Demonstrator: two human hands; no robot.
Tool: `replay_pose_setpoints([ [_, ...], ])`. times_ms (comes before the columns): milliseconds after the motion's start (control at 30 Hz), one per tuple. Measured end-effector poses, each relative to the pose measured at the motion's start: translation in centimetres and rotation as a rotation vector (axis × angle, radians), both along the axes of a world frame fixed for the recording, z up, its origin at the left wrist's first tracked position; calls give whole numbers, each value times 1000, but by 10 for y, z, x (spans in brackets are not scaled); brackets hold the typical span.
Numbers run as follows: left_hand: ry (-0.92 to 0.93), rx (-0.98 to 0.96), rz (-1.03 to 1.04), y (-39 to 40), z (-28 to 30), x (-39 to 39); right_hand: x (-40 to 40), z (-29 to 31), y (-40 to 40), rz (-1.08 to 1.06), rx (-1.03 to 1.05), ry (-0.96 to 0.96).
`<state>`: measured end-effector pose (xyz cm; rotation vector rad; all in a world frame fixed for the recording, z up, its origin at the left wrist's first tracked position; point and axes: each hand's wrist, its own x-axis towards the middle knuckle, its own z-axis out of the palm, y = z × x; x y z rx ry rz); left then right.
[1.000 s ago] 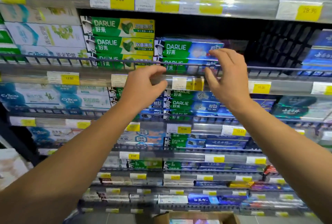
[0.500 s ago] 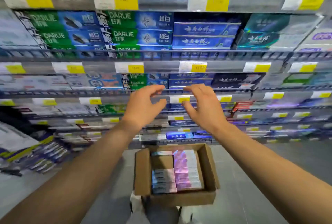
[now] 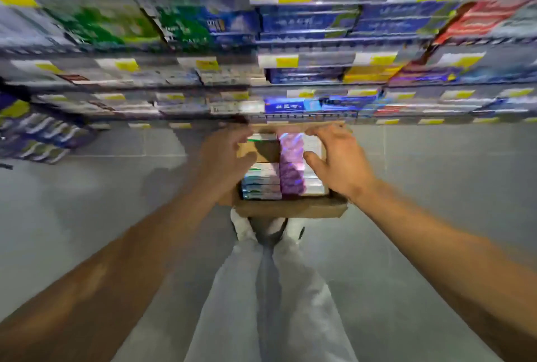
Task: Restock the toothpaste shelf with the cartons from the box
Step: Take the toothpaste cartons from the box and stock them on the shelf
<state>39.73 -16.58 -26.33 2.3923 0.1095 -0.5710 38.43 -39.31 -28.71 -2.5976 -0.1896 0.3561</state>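
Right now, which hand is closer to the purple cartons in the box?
Right. The right hand has its thumb beside the purple cartons; the left hand hovers over the box's left side, across the green-striped cartons.

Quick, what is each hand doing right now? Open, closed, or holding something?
Left hand: open, fingers spread over the cardboard box, holding nothing.
Right hand: open over the cartons, holding nothing.
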Motion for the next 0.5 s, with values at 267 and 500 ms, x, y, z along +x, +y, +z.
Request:
replay_pose_setpoints([
  [267,208,15,26,13,-207,-6,-5,-197,22,14,-27,196],
  [500,265,27,2,16,-380,-14,-17,-382,30,-60,-39,251],
])
